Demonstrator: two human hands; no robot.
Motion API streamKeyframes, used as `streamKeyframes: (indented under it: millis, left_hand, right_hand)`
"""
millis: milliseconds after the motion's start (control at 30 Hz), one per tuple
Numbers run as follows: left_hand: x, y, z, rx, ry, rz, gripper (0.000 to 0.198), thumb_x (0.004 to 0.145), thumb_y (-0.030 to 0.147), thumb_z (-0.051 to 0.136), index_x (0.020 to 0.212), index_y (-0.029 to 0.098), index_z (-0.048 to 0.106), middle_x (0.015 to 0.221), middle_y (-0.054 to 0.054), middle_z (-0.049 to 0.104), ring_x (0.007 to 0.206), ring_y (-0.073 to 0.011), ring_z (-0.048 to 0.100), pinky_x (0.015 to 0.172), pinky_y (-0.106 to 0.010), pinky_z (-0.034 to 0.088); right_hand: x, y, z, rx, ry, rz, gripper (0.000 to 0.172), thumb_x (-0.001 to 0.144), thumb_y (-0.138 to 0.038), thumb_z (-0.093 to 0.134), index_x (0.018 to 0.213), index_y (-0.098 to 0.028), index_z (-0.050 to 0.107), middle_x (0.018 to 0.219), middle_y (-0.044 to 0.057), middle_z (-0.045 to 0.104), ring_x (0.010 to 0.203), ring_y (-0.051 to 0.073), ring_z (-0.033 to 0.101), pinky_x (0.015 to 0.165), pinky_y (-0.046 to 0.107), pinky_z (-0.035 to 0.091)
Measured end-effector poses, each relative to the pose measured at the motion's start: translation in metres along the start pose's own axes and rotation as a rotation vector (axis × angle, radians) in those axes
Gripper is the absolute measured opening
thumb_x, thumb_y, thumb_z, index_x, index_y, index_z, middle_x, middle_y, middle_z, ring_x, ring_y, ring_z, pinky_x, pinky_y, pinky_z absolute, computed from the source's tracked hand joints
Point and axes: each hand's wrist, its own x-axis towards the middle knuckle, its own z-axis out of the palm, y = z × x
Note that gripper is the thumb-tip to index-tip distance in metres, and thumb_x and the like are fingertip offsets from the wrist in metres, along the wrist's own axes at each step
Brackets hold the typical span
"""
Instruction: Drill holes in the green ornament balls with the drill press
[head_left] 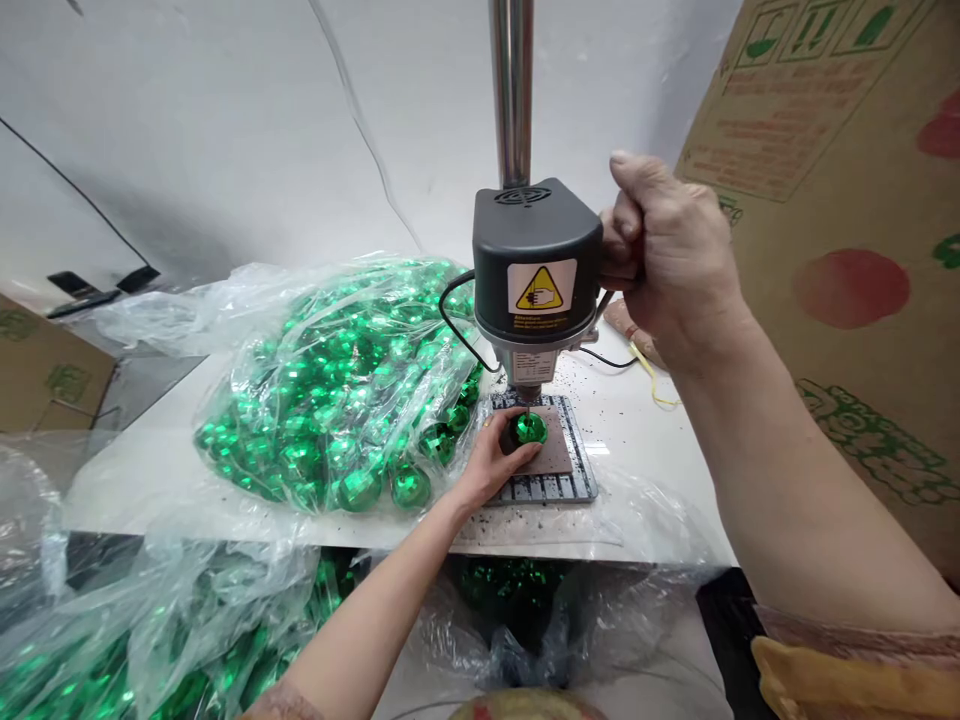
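Note:
Under the bit of a black bench drill press, a shiny green faceted ball rests on a brown board laid over the slotted metal base. My left hand grips the ball from its left side, thumb in front and fingers behind. The drill bit meets the top of the ball; how deep it goes I cannot tell. My right hand is closed at the right side of the drill head, around its feed handle, which is mostly hidden by the fingers.
A clear plastic bag full of green balls lies left of the drill on the white table. More bagged balls sit below the front edge. A large cardboard box stands on the right. Dark shavings surround the base.

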Motion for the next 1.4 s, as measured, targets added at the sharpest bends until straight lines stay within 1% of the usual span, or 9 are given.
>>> streamKeyframes:
  millis: [100,267,433,533,767,867,1033,1267,1400]
  left_hand:
    - [0.0,-0.001,-0.001,0.013,0.009,0.012,0.052,0.081,0.035,0.078,0.128,0.024,0.06,0.123,-0.006,0.067,0.115,-0.0254,0.063,0.103,-0.04,0.049]
    - [-0.002,0.003,0.0,0.033,0.021,0.054,0.049,0.082,0.034,0.077,0.127,0.024,0.06,0.122,-0.006,0.066,0.114,-0.0239,0.062,0.102,-0.038,0.049]
    - [-0.003,0.006,0.0,0.039,0.04,0.07,0.048,0.083,0.034,0.077,0.126,0.024,0.061,0.123,-0.006,0.066,0.115,-0.0234,0.061,0.102,-0.038,0.048]
    - [-0.003,0.006,0.001,0.033,0.051,0.065,0.047,0.082,0.035,0.078,0.125,0.024,0.061,0.122,-0.007,0.065,0.115,-0.0237,0.062,0.102,-0.037,0.048]
    - [-0.003,0.003,0.001,0.029,0.045,0.073,0.05,0.081,0.034,0.079,0.126,0.024,0.061,0.124,-0.007,0.065,0.116,-0.0245,0.061,0.103,-0.038,0.048]
    - [-0.003,0.003,0.001,0.03,0.044,0.073,0.05,0.081,0.034,0.079,0.127,0.024,0.06,0.125,-0.007,0.065,0.117,-0.0246,0.061,0.103,-0.038,0.048]
    - [-0.003,0.003,0.001,0.051,0.035,0.076,0.05,0.082,0.034,0.079,0.127,0.024,0.06,0.126,-0.007,0.065,0.118,-0.025,0.061,0.103,-0.039,0.048]
    - [-0.002,0.001,0.001,0.062,0.029,0.077,0.05,0.083,0.036,0.078,0.128,0.024,0.059,0.126,-0.007,0.064,0.118,-0.0251,0.06,0.104,-0.039,0.047]
    - [-0.002,0.002,0.001,0.071,0.033,0.076,0.05,0.082,0.036,0.078,0.127,0.024,0.059,0.126,-0.007,0.064,0.119,-0.0253,0.06,0.103,-0.038,0.047]
  right_hand:
    - [-0.016,-0.005,0.006,0.044,0.04,0.014,0.057,0.056,-0.053,0.086,0.038,-0.024,0.04,0.033,-0.007,0.034,0.027,0.006,0.022,0.028,0.029,0.007]
    - [-0.058,-0.006,0.009,-0.042,0.107,-0.213,0.057,0.084,-0.035,0.07,0.038,-0.022,0.038,0.033,-0.006,0.031,0.031,0.007,0.029,0.036,0.03,0.016]
    - [-0.084,0.004,0.005,-0.091,0.091,-0.407,0.057,0.092,-0.023,0.061,0.041,-0.02,0.034,0.036,-0.007,0.028,0.032,0.005,0.029,0.044,0.031,0.025]
    - [-0.091,0.01,0.004,-0.121,0.084,-0.498,0.056,0.093,-0.018,0.057,0.044,-0.018,0.032,0.039,-0.008,0.031,0.033,0.004,0.029,0.045,0.03,0.026]
    - [-0.1,0.019,0.002,-0.153,0.111,-0.586,0.053,0.092,-0.013,0.052,0.045,-0.017,0.028,0.04,-0.007,0.028,0.035,0.004,0.029,0.043,0.028,0.019]
    - [-0.103,0.022,-0.001,-0.16,0.079,-0.586,0.051,0.091,-0.011,0.051,0.046,-0.017,0.028,0.042,-0.007,0.03,0.037,0.004,0.031,0.045,0.028,0.024]
    - [-0.109,0.026,-0.005,-0.176,0.082,-0.561,0.051,0.091,-0.013,0.052,0.046,-0.016,0.027,0.043,-0.005,0.031,0.039,0.004,0.033,0.044,0.027,0.021]
    - [-0.112,0.037,-0.011,-0.193,0.028,-0.677,0.046,0.088,-0.008,0.053,0.05,-0.017,0.028,0.047,-0.006,0.032,0.042,0.004,0.032,0.045,0.026,0.023]
    - [-0.114,0.04,-0.013,-0.205,0.015,-0.696,0.046,0.084,-0.009,0.057,0.05,-0.017,0.029,0.048,-0.006,0.029,0.042,0.004,0.031,0.047,0.028,0.019]
